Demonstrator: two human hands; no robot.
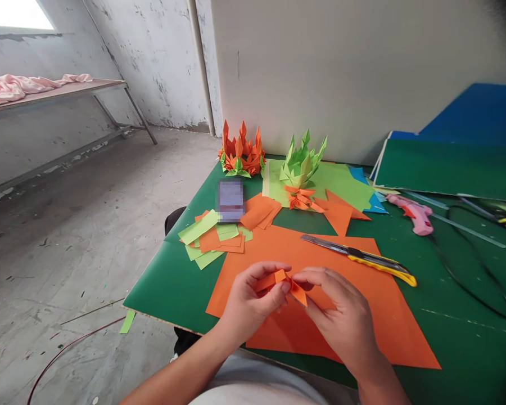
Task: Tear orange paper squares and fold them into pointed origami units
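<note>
Two hands meet over one small orange fold point(280, 276): the left hand point(257, 298) pinches it between thumb and fingers, while the right hand point(341, 304) has its fingertips closed on the other end. Exactly how the right thumb bears on it, I cannot tell. With both pulling at such a thin piece, a tug out of line could tear it or crease it askew; a loose left thumb could let its layers spring open.

Beneath lies an orange sheet point(274, 247), which a dragging wrist could crumple or shift. The knife point(358, 257) rests across it, just beyond the right hand, its blade end pointing left; a careless reach forward might meet the edge. Left of the sheet, loose slips point(208, 239) overlap in a heap that a sleeve or draught could scatter.

Farther right, the glue gun point(413, 212) trails a looped cord point(484, 267); a snagged elbow could drag it. At the table's point(172, 287) back stand a red crown point(241, 152) and a green crown point(300, 163), pointed and easily bent by a knock.
</note>
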